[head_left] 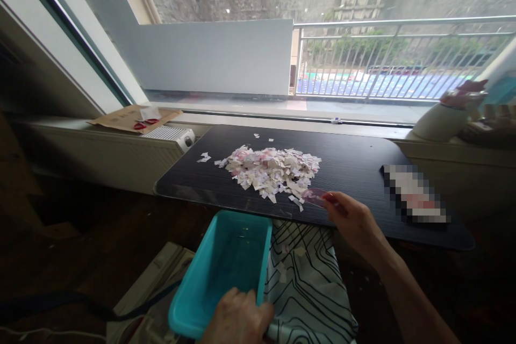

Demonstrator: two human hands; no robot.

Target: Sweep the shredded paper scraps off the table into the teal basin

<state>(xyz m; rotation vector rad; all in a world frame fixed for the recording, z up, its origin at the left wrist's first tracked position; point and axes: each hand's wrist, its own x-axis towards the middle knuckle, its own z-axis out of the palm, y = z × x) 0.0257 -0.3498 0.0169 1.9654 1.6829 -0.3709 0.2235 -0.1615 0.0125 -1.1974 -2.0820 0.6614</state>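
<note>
My left hand (241, 316) is closed over the near rim of a teal plastic bin (264, 274), held just below the table's front edge. Inside, the bin shows a bare bottom. Between the fingers of my right hand (350, 216) is a thin, see-through pinkish plastic piece (313, 196), rounded in outline; its exact kind is unclear. Its tip is at the near right edge of a heap of small torn paper scraps (274, 169), close to a few loose scraps (296, 202).
The heap lies on a black table (346, 156) by the window. A blurred-out object (415, 193) rests at its right end. Red-handled scissors (145, 123) and brown paper (116, 118) are on the sill left. Patterned cloth (310, 279) with fallen scraps is beside the bin.
</note>
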